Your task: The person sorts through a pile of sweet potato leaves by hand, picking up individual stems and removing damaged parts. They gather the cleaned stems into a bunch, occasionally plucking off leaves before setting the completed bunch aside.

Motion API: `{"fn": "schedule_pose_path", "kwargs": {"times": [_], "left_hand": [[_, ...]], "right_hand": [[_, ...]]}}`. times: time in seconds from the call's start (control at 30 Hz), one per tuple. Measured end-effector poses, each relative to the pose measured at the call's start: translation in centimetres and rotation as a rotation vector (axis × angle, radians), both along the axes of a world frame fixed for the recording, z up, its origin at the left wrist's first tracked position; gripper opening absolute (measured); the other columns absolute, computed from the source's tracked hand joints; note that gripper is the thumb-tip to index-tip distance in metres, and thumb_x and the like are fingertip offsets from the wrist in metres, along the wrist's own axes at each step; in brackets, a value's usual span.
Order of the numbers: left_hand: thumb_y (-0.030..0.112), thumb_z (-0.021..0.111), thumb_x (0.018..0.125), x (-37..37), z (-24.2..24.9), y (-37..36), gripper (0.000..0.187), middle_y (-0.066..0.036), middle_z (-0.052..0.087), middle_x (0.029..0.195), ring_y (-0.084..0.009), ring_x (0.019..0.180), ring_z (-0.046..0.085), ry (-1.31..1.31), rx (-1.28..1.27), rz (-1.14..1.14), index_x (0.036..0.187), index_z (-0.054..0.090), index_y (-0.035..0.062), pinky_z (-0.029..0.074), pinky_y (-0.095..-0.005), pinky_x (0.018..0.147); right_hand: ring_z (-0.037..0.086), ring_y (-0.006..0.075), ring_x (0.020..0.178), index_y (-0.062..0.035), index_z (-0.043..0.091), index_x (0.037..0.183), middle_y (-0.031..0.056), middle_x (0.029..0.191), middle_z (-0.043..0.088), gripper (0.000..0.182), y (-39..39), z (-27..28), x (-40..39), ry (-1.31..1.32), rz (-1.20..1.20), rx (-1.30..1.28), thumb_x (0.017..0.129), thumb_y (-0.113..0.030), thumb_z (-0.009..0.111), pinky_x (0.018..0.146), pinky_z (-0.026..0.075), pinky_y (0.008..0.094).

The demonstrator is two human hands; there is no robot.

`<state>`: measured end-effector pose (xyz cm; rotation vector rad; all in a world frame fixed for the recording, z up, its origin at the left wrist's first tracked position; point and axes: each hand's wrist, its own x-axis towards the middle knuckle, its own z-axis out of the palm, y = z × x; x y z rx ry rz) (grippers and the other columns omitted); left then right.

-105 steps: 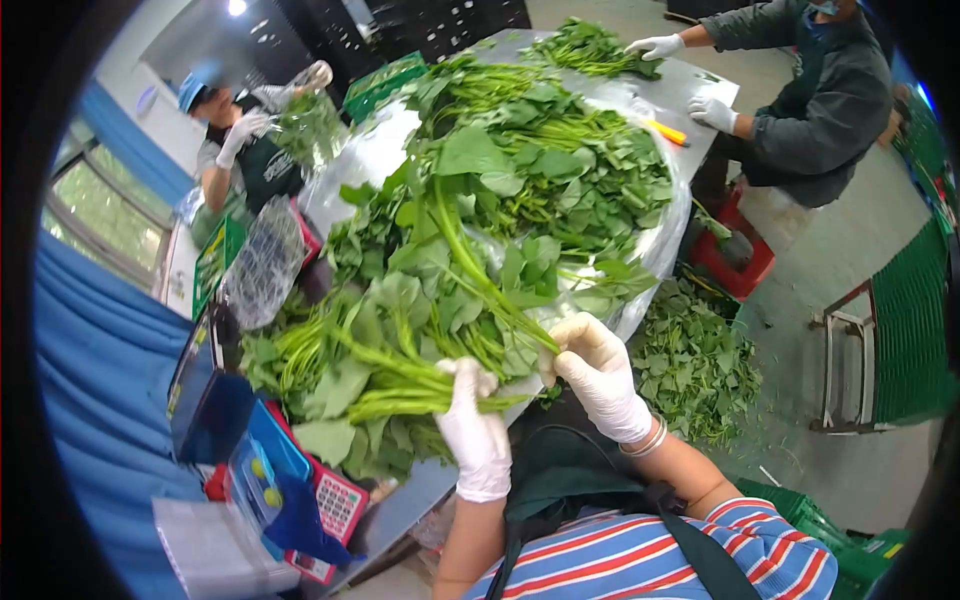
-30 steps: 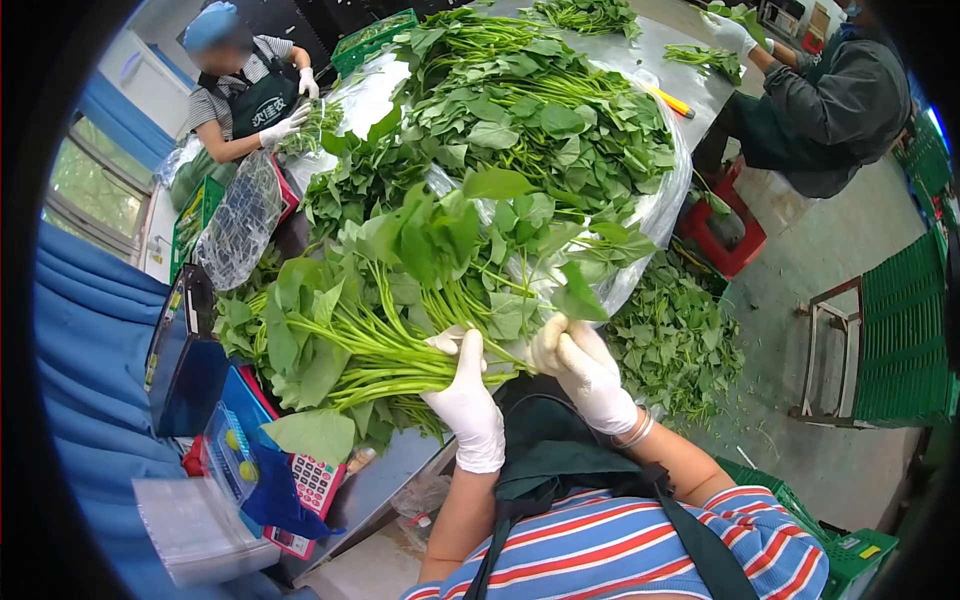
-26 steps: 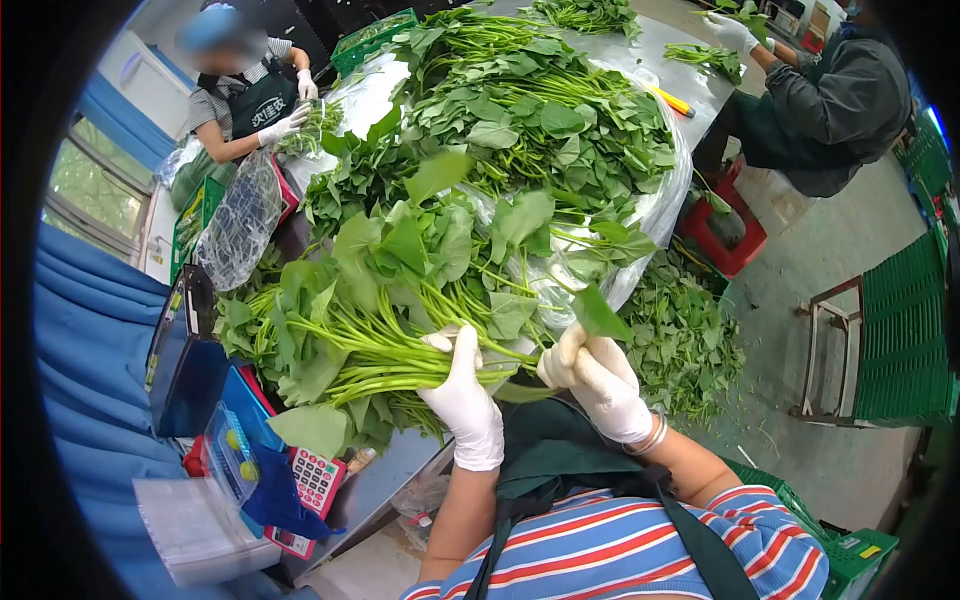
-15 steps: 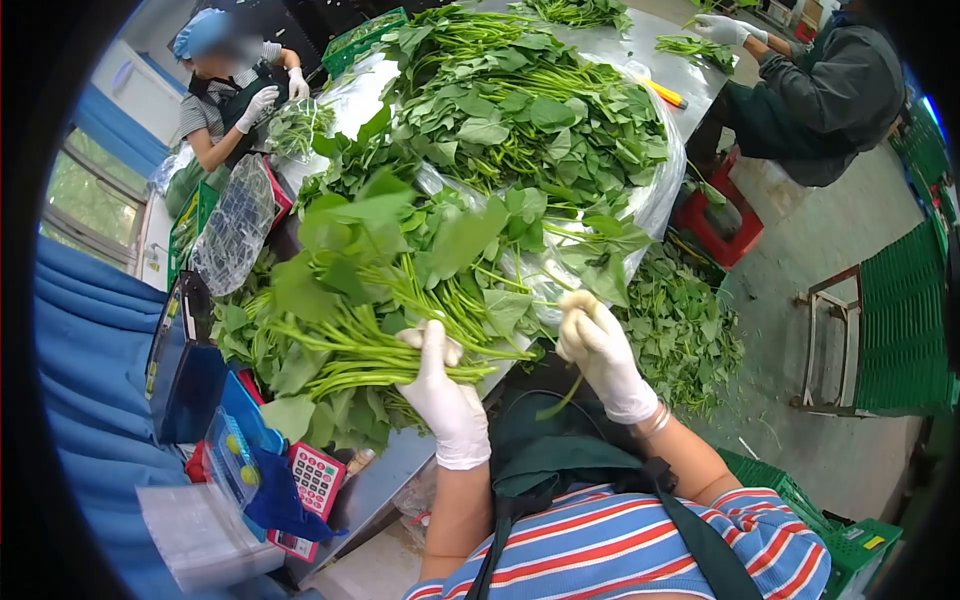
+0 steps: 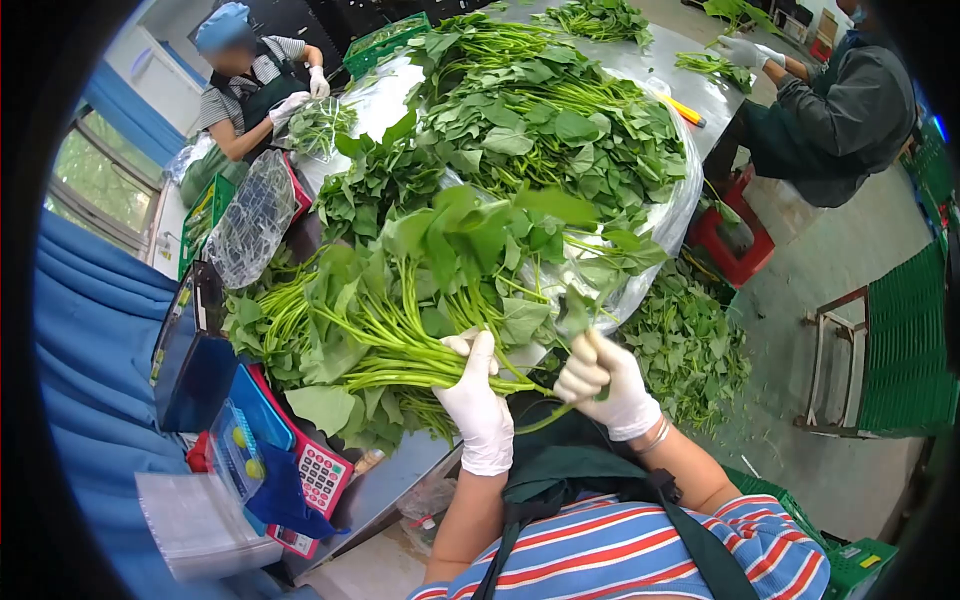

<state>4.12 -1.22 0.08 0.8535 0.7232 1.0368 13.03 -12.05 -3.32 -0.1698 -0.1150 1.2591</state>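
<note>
My left hand (image 5: 478, 402), in a white glove, is closed round a thick bunch of leafy green stems (image 5: 395, 345). The cut stem ends point right, toward my other hand, and the leaves spread up and left. My right hand (image 5: 608, 385), gloved as well, pinches a single leafy stem (image 5: 548, 418) beside those ends. Its leaf sticks up blurred above my fingers, while its tail hangs down to the left. More loose greens lie under and behind the bunch.
A big heap of greens (image 5: 560, 125) covers the metal table, with a yellow-orange tool (image 5: 684, 110) beside it. A pink calculator (image 5: 320, 480) lies lower left. Two co-workers handle greens across the table. A red stool (image 5: 735, 245) and green crates (image 5: 912, 350) stand right.
My right hand has turned and come down closer to the stem ends, with a leaf now showing above its fingers. The bunch's leaves have swung upright. The whole view has shifted slightly.
</note>
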Motion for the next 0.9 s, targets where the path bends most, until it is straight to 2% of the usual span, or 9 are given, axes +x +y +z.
{"fn": "schedule_pose_path", "kwargs": {"times": [0.13, 0.27, 0.3, 0.4, 0.47, 0.57, 0.67, 0.77, 0.9], "left_hand": [[-0.009, 0.06, 0.075, 0.2, -0.5, -0.8, 0.025, -0.004, 0.052, 0.079, -0.0077, 0.056, 0.044, 0.009, -0.015, -0.042, 0.077, 0.044, 0.0097, 0.035, -0.0199, 0.051], [-0.009, 0.059, 0.077, -0.1, 0.8, 1.3, 0.024, -0.004, 0.049, 0.077, -0.008, 0.055, 0.042, -0.117, -0.005, 0.044, 0.078, 0.042, 0.0085, 0.035, -0.0198, 0.052], [-0.009, 0.059, 0.077, -0.1, 1.1, 1.2, 0.024, -0.004, 0.049, 0.077, -0.008, 0.055, 0.042, -0.123, -0.001, 0.047, 0.078, 0.042, 0.0085, 0.035, -0.0198, 0.052], [-0.004, 0.059, 0.08, -0.6, 0.8, 0.0, 0.022, -0.002, 0.047, 0.079, -0.0083, 0.057, 0.04, -0.074, 0.016, -0.074, 0.079, 0.042, 0.011, 0.035, -0.0217, 0.054], [-0.005, 0.059, 0.08, -0.5, 0.7, -0.6, 0.022, -0.002, 0.047, 0.081, -0.0081, 0.057, 0.04, -0.072, 0.005, -0.108, 0.08, 0.043, 0.011, 0.035, -0.021, 0.055], [-0.007, 0.062, 0.076, -0.4, 0.8, -0.9, 0.024, -0.004, 0.049, 0.079, -0.0083, 0.056, 0.043, -0.08, -0.01, -0.083, 0.079, 0.043, 0.0085, 0.036, -0.0203, 0.051], [-0.007, 0.062, 0.076, -0.3, 0.8, -1.2, 0.025, -0.004, 0.049, 0.079, -0.0082, 0.057, 0.044, -0.101, 0.002, -0.109, 0.079, 0.043, 0.0085, 0.036, -0.0202, 0.052], [-0.006, 0.063, 0.076, -0.2, 1.0, -1.6, 0.025, -0.004, 0.049, 0.079, -0.0083, 0.057, 0.044, -0.098, -0.017, -0.118, 0.079, 0.043, 0.0085, 0.037, -0.0203, 0.052], [-0.006, 0.063, 0.076, -0.7, 0.6, -1.7, 0.025, -0.003, 0.048, 0.078, -0.0084, 0.057, 0.044, -0.121, -0.017, -0.112, 0.079, 0.043, 0.0084, 0.037, -0.0205, 0.052]], "right_hand": [[0.021, 0.0076, 0.042, -0.01, 0.041, 0.066, -0.0069, 0.046, 0.025, 0.034, -2.6, 1.6, 0.6, -0.306, 0.05, -0.15, 0.095, -0.029, 0.035, 0.045, 0.021, 0.0242], [0.029, 0.0039, 0.047, -0.0075, 0.051, 0.07, -0.0074, 0.054, 0.036, 0.029, -5.8, 1.9, 0.7, -0.728, 0.444, -0.478, 0.09, -0.028, 0.049, 0.044, 0.023, 0.0204], [0.036, 0.0026, 0.052, -0.006, 0.057, 0.077, -0.0061, 0.06, 0.046, 0.026, -6.3, 2.8, 1.1, -1.011, 0.338, -0.76, 0.088, -0.028, 0.051, 0.047, 0.028, 0.0193], [0.052, 0.0122, 0.059, -0.0045, 0.062, 0.084, 0.0023, 0.068, 0.057, 0.022, -8.6, -1.7, 5.5, -1.203, -0.086, -1.135, 0.082, -0.026, 0.055, 0.055, 0.042, 0.0252], [0.057, 0.0277, 0.089, -0.0036, 0.06, 0.096, 0.0104, 0.091, 0.062, 0.034, -10.9, -4.4, 6.7, -2.643, -0.557, -1.796, 0.074, -0.03, 0.064, 0.079, 0.042, 0.0348], [0.054, 0.026, 0.095, -0.0052, 0.059, 0.099, 0.0089, 0.097, 0.06, 0.034, -11.5, -3.0, 7.6, -2.462, -0.597, -1.756, 0.073, -0.025, 0.066, 0.085, 0.039, 0.0349], [0.058, 0.0253, 0.085, -0.0042, 0.061, 0.093, 0.0094, 0.088, 0.062, 0.021, -7.2, 3.2, 5.3, -2.013, -0.806, -1.07, 0.073, -0.013, 0.065, 0.077, 0.044, 0.0346], [0.055, 0.0166, 0.06, -0.0034, 0.063, 0.091, 0.0095, 0.077, 0.061, 0.022, -4.1, 4.6, 2.1, -1.628, -0.455, -0.702, 0.077, -0.019, 0.066, 0.056, 0.044, 0.0268], [0.042, 0.0093, 0.05, -0.0059, 0.062, 0.098, 0.0034, 0.067, 0.056, 0.03, -0.8, 4.6, -0.4, -1.599, -0.201, -0.59, 0.075, -0.023, 0.07, 0.047, 0.036, 0.0245]]}}
